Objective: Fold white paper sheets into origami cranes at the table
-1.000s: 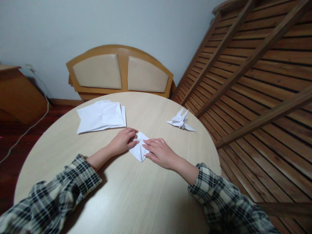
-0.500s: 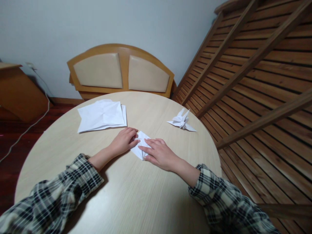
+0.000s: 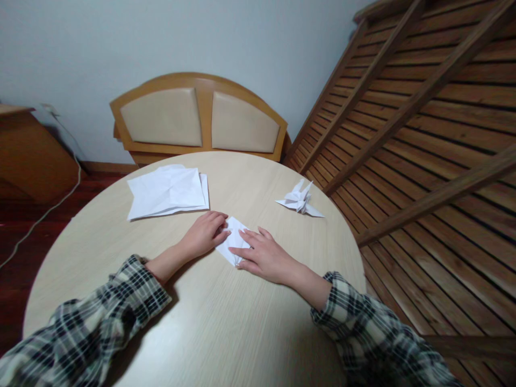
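A small folded piece of white paper (image 3: 231,248) lies on the table in front of me, one corner pointing toward me. My left hand (image 3: 206,232) has its fingers curled and grips the paper's left edge, thumb on top. On the paper's right side rests my right hand (image 3: 264,254), its fingers spread and lying over the folds. That hand hides the right part of the paper. To the right, farther off, stands a folded white paper crane (image 3: 299,199), with neither hand on it.
Several creased white paper sheets (image 3: 169,189) are stacked at the back left of the round wooden table (image 3: 242,344). Behind the table rises a padded headboard (image 3: 205,118). A slatted wooden frame (image 3: 403,161) leans along the right. A white cable (image 3: 52,207) runs down at the left.
My right hand's fingers have shifted slightly on the folded paper, and the index finger is lifted a little. The left hand stays in place; the crane and sheets have not moved.
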Motion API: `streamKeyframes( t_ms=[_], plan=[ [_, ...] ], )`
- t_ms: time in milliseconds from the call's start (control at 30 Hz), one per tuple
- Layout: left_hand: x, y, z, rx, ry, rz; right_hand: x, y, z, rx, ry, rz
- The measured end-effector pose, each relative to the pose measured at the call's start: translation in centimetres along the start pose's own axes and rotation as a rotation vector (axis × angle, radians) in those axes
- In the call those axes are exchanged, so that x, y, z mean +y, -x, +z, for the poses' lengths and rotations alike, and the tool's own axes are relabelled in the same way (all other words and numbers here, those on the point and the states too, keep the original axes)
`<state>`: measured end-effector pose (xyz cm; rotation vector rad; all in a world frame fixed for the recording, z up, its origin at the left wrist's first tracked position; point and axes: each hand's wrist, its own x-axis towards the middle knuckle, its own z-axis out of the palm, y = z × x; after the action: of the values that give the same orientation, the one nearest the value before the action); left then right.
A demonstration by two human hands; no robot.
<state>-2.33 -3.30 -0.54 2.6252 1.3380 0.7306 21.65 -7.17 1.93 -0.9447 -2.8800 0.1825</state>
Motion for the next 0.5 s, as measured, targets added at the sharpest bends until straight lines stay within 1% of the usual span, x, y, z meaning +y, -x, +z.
streamKeyframes(
  t_ms=[200, 333, 500],
  plan=[
    [0.0, 0.01, 0.03, 0.001, -0.022, -0.001, 0.16, 0.25, -0.23, 0.005, -0.01, -0.049],
    [0.0, -0.02, 0.01, 0.0, -0.023, -0.002, 0.31, 0.43, -0.34, 0.009, -0.05, -0.096],
    [-0.06, -0.04, 0.04, -0.001, -0.029, -0.002, 0.46, 0.52, -0.34, -0.003, -0.089, -0.121]
  ],
)
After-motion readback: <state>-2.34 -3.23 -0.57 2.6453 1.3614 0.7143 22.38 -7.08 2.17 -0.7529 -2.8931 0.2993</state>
